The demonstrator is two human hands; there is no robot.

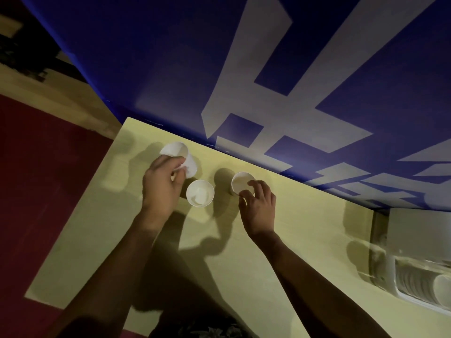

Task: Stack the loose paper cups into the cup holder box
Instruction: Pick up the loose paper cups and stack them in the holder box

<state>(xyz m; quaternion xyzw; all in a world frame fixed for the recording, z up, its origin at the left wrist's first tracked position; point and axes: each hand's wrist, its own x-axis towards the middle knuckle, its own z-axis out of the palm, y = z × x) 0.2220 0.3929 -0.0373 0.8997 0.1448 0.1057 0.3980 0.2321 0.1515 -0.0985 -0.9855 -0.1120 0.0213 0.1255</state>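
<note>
Three white paper cups are near the far edge of a pale yellow table (219,240). My left hand (162,184) grips a tilted cup (181,156) by its side, lifted off the table. A second cup (200,193) stands upright and free just right of that hand. My right hand (257,203) pinches the near rim of a third cup (241,182), which stands on the table. The cup holder box (412,272), clear-fronted with stacked cups lying inside, sits at the far right edge of the table.
A blue banner with large white lettering (268,69) rises right behind the table's far edge. Dark red floor (36,179) lies past the table's left edge. Shadows of my arms fall across the tabletop.
</note>
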